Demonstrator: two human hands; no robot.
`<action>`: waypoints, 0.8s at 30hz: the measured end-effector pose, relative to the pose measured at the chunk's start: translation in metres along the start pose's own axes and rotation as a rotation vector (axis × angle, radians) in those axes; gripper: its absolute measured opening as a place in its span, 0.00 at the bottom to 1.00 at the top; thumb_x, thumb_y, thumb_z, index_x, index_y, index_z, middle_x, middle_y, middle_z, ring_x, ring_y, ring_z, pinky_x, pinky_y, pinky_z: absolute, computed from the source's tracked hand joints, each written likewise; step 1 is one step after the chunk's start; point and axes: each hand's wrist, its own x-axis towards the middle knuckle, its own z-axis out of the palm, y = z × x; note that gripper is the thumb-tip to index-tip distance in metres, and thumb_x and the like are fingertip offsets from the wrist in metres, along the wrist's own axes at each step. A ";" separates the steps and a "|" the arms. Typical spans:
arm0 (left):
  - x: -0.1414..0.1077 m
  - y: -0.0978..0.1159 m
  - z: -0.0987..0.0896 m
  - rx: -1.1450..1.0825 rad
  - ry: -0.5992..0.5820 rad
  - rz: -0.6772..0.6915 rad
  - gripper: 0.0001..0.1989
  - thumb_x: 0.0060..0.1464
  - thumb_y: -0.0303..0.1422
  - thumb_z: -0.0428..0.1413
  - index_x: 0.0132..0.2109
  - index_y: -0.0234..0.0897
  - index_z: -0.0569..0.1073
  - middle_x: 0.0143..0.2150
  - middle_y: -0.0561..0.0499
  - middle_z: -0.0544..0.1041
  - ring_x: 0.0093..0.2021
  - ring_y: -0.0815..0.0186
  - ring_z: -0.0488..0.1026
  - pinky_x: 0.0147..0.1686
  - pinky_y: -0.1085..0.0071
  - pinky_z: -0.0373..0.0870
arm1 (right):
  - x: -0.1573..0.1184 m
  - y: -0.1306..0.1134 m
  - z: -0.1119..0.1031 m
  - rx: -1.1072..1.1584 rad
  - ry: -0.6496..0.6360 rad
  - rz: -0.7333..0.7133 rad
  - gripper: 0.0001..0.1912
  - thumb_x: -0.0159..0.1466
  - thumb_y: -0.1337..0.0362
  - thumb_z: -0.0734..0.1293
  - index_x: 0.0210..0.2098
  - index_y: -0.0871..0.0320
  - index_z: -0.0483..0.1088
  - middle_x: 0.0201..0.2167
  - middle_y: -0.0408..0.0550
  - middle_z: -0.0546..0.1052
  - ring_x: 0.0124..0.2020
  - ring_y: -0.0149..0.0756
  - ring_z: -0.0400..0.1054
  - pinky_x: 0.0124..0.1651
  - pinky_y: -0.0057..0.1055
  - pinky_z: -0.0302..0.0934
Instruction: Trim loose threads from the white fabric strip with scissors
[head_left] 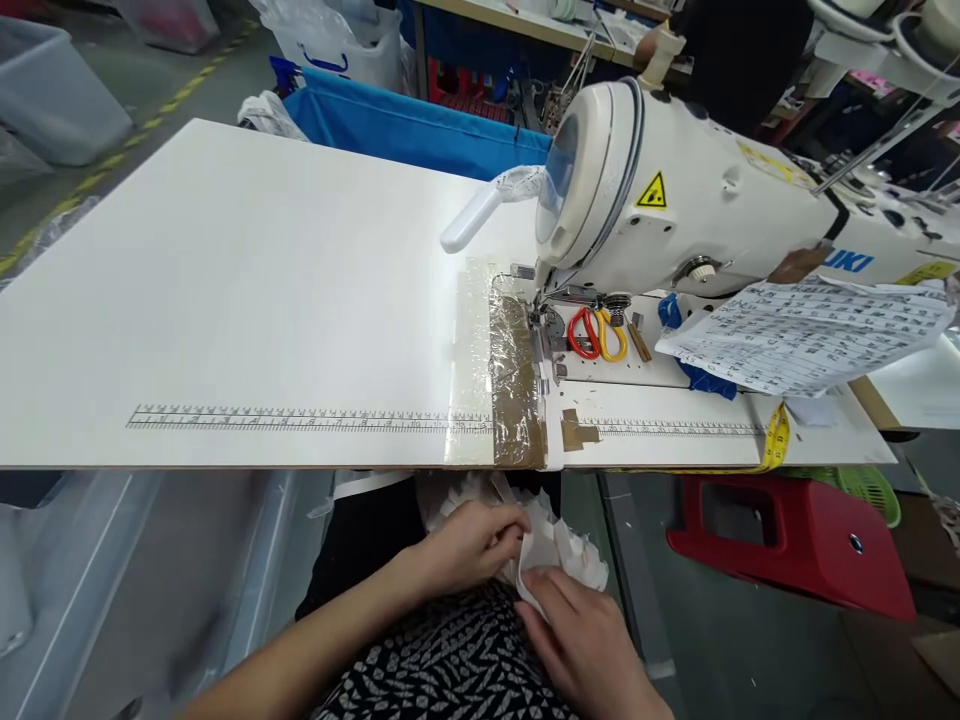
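Observation:
Below the front edge of the white table, over the lap, my left hand (476, 542) pinches the white fabric (559, 545) near its upper left part. My right hand (581, 625) is just to the right and lower, its thumb and fingers closed on the same fabric. The cloth is bunched and ruffled, and part of it hangs over the lap behind the hands. Both hands are close together, with a fold of cloth between them.
The white table (300, 280) carries a sewing machine (675, 190), red-handled scissors (583, 333), yellow-handled scissors (612, 335), a printed sheet (810, 335) and a yellow measuring tape (777, 437). A red stool (810, 545) stands at lower right. Behind the table hangs a blue cloth bin (420, 125).

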 end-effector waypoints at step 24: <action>-0.112 0.046 -0.144 -0.141 -0.023 -0.165 0.13 0.53 0.35 0.58 0.47 0.41 0.76 0.40 0.52 0.77 0.38 0.72 0.73 0.35 0.82 0.67 | 0.072 0.080 -0.107 0.377 -0.230 -0.205 0.07 0.63 0.58 0.67 0.33 0.54 0.73 0.28 0.43 0.76 0.28 0.26 0.71 0.30 0.18 0.66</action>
